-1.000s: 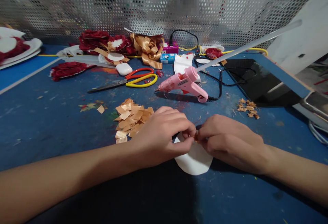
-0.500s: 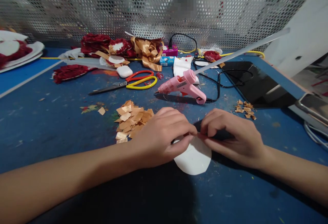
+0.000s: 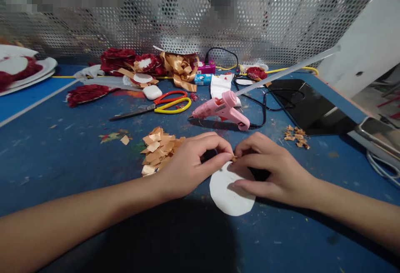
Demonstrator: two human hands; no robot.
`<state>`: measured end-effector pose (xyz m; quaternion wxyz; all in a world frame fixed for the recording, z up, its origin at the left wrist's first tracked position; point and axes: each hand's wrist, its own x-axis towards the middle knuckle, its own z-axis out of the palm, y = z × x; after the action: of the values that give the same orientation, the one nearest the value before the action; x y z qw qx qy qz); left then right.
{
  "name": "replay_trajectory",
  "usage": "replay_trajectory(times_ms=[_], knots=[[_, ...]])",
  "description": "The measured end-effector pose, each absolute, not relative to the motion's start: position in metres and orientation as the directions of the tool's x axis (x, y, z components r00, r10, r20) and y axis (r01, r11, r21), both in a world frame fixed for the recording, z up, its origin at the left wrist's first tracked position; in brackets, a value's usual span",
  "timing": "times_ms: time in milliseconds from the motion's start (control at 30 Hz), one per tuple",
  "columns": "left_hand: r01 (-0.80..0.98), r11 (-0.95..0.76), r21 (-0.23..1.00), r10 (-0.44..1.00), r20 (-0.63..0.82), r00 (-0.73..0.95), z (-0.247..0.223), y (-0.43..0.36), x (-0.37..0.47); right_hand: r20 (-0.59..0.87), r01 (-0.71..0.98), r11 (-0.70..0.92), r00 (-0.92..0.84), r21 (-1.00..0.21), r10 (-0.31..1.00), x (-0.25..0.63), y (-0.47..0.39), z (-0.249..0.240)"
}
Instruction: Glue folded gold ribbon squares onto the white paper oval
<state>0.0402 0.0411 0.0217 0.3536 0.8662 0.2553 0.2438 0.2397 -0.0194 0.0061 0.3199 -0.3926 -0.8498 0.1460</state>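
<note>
On the table (image 3: 312,244), a disc (image 3: 233,198) lies before the glue gun (image 3: 227,107), right of a pile of scraps (image 3: 161,146). Scissors (image 3: 173,111) lie behind the pile; right of the glue gun lies a tablet (image 3: 312,117), more scraps (image 3: 300,132) beside it.

Left hand (image 3: 190,162) pinching a tiny gold scrap (image 3: 234,159), right hand (image 3: 278,167) close beside, white disc (image 3: 231,196) below, pink glue gun (image 3: 229,105) beyond

the left hand (image 3: 192,162) hides part of the gold scraps' pile (image 3: 160,149).
</note>
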Motion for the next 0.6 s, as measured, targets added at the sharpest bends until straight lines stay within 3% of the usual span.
replay_trajectory(times_ms=[200, 433, 600], knots=[[0.271, -0.600, 0.753, 0.630, 0.235, 0.741, 0.0213, 0.0406, 0.0398, 0.373, 0.505, 0.719, -0.625, -0.477, 0.686, 0.2402, -0.0212, 0.0079], [0.324, -0.605, 0.728, 0.626, 0.183, 0.758, 0.0231, 0.0419, 0.0420, 0.524, 0.451, 0.759, -0.550, -0.469, 0.650, 0.2417, -0.0230, 0.0106], [0.345, -0.625, 0.701, 0.587, 0.130, 0.799, 0.0244, 0.0406, 0.0438, 0.535, 0.400, 0.820, -0.623, -0.409, 0.571, 0.2398, -0.0239, 0.0061]])
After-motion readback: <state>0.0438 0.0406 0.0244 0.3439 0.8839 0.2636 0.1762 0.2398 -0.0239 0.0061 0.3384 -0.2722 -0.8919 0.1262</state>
